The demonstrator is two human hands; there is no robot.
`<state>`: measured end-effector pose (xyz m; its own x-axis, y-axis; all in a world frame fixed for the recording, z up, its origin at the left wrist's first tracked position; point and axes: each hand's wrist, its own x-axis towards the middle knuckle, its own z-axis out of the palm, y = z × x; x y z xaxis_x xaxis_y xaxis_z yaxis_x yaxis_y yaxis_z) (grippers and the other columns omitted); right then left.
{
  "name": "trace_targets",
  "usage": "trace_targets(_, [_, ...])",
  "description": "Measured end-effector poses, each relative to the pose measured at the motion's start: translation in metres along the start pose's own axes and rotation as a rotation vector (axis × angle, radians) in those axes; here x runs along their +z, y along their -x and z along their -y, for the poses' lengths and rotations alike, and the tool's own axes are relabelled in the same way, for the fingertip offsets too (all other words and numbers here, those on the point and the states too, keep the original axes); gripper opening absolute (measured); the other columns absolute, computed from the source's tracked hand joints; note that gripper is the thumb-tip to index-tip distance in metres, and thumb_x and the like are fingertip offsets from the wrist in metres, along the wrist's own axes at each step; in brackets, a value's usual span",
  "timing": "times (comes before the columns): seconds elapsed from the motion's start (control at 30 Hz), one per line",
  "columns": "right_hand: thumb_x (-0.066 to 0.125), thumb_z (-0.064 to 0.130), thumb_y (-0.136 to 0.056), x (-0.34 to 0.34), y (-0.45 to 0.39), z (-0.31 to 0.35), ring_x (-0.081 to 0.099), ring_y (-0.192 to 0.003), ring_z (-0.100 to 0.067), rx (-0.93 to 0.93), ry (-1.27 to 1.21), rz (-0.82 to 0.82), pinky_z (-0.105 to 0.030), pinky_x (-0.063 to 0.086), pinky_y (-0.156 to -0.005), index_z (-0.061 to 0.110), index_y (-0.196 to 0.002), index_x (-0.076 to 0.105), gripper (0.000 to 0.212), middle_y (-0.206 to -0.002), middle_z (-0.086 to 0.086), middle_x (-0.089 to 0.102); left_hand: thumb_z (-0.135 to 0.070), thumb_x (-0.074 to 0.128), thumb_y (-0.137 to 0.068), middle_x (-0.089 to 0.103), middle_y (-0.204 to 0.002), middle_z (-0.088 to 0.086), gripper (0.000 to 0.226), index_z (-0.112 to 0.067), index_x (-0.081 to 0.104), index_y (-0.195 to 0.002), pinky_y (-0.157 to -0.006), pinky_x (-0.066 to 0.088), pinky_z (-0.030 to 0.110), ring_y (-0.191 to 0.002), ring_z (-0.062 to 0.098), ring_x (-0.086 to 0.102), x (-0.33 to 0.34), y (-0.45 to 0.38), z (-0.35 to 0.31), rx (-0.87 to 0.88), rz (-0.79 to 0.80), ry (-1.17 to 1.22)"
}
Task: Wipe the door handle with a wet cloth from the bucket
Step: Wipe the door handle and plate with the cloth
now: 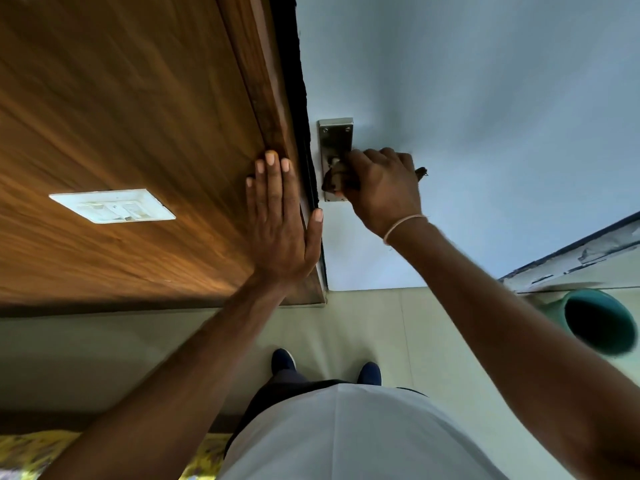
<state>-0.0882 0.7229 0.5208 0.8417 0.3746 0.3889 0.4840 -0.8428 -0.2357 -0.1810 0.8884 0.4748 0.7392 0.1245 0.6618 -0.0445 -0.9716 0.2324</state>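
A metal door handle plate (335, 138) is fixed on the pale blue door (467, 98), near its left edge. My right hand (382, 188) is closed around a dark cloth (333, 180) and presses it over the lever, which is hidden under hand and cloth. A corner of the cloth pokes out on the right side of my fist. My left hand (280, 220) lies flat with fingers spread against the wooden door frame (270, 98), just left of the handle. A teal bucket (599, 322) stands on the floor at the right.
A wood-panelled wall (121, 116) with a white switch plate (112, 206) fills the left. My feet in dark shoes (283, 361) stand on the pale floor (363, 327) below the door. A peeling painted strip runs at the right above the bucket.
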Motion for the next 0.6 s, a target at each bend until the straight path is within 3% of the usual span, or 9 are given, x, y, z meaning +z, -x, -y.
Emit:
trace_targets(0.17, [0.072,0.041,-0.089,-0.021,0.001,-0.047,0.070,-0.100,-0.034,0.035,-0.111,0.128,-0.043,0.048,-0.092,0.028,-0.114,0.072,0.028,-0.107,0.002,0.078,-0.038,0.047,-0.107,0.025,-0.175,0.027,0.076,0.004,0.025,-0.166,-0.134,0.022,0.061,-0.165,0.043,0.021,0.000,0.000,0.001,0.003,-0.003,-0.003])
trace_targets(0.27, [0.075,0.033,-0.085,-0.027,0.014,-0.066,0.074,-0.096,-0.028,0.196,-0.297,0.154,-0.037,0.058,-0.088,0.025,-0.117,0.074,0.033,-0.106,-0.001,0.080,-0.038,0.047,-0.107,0.024,-0.175,0.026,0.076,0.004,0.026,-0.166,-0.134,0.023,0.061,-0.165,0.042,0.021,0.000,0.001,0.001,0.002,-0.005,-0.010])
trace_targets(0.37, [0.083,0.016,-0.082,-0.022,0.024,-0.078,0.069,-0.064,-0.014,0.434,-0.615,0.178,-0.029,0.056,-0.065,0.023,-0.115,0.074,0.036,-0.082,0.001,0.077,-0.039,0.046,-0.106,0.025,-0.175,0.026,0.076,0.004,0.027,-0.166,-0.134,0.024,0.061,-0.165,0.041,0.022,-0.001,0.001,0.002,0.010,-0.002,-0.012])
trace_targets(0.43, [0.086,0.012,-0.081,-0.018,0.030,-0.078,0.066,-0.056,-0.018,0.527,-0.795,0.149,-0.029,0.054,-0.051,0.020,-0.117,0.074,0.039,-0.079,-0.005,0.076,-0.039,0.046,-0.106,0.026,-0.174,0.027,0.076,0.004,0.027,-0.166,-0.134,0.024,0.061,-0.165,0.042,0.022,-0.001,0.000,0.002,0.009,0.002,-0.004])
trace_targets(0.5, [0.086,0.006,-0.082,-0.009,0.038,-0.074,0.071,-0.065,-0.027,0.639,-1.031,0.077,-0.042,0.061,-0.053,0.014,-0.123,0.072,0.044,-0.092,-0.011,0.079,-0.039,0.045,-0.106,0.026,-0.174,0.028,0.076,0.005,0.027,-0.166,-0.133,0.023,0.062,-0.165,0.044,0.022,0.000,0.000,0.001,0.005,0.005,0.008])
trace_targets(0.6, [0.075,0.007,-0.096,0.013,0.053,-0.055,0.073,-0.099,-0.043,0.832,-1.549,0.006,-0.066,0.063,-0.076,0.006,-0.134,0.063,0.040,-0.115,-0.022,0.072,-0.038,0.045,-0.106,0.026,-0.174,0.029,0.076,0.005,0.027,-0.165,-0.133,0.024,0.063,-0.164,0.045,0.023,0.001,0.001,0.001,0.000,0.003,0.015])
